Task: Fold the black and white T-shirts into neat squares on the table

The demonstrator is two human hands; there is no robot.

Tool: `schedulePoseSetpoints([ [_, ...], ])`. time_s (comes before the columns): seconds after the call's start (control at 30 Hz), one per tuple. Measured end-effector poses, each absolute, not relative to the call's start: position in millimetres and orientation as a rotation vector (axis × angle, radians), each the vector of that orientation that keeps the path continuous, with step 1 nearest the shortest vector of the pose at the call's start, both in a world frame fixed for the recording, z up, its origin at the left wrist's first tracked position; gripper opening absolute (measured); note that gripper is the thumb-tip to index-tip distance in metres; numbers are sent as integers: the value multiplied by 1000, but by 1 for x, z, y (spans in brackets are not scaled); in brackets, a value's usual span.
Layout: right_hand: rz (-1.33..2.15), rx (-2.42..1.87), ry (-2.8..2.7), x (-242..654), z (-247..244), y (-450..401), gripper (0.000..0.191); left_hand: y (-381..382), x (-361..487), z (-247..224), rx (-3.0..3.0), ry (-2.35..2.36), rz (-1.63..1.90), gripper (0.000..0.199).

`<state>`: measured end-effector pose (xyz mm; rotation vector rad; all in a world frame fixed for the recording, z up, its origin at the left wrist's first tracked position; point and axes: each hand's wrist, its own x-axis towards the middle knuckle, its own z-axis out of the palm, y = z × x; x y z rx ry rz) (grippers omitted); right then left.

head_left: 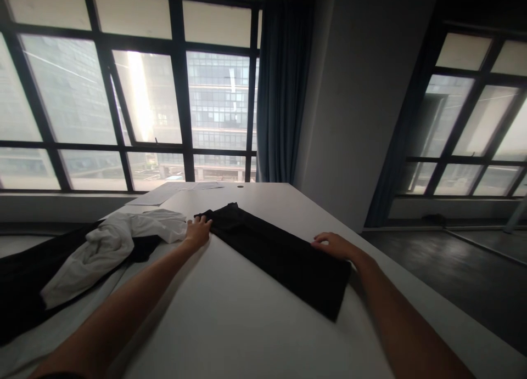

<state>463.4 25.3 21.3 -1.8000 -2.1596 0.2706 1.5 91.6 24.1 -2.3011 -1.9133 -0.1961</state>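
A black garment, folded into a long narrow strip like a pair of trousers, lies slantwise across the white table. On its far left end rests my left hand, palm down with the fingers spread over the cloth. My right hand touches the upper long edge near the wider right end, its fingers stretched out and slightly bent on the fabric. The near right corner of the garment lies flat on the tabletop.
Left of my left forearm is a heap with a crumpled white garment and black cloth. Papers lie at the far left of the table, near a round dark cable hole. Windows and a blue curtain stand beyond.
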Motion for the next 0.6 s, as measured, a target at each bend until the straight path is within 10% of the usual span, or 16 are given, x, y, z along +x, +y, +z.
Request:
schedulePoseSetpoints([
  [0.33, 366, -1537, -2351, 384, 22, 16, 42, 44, 87, -16, -2731, -1778, -119, 84],
  [0.6, 377, -1554, -2429, 374, 21, 12, 31, 90, 31, -3, -2942, -1611, -155, 71],
])
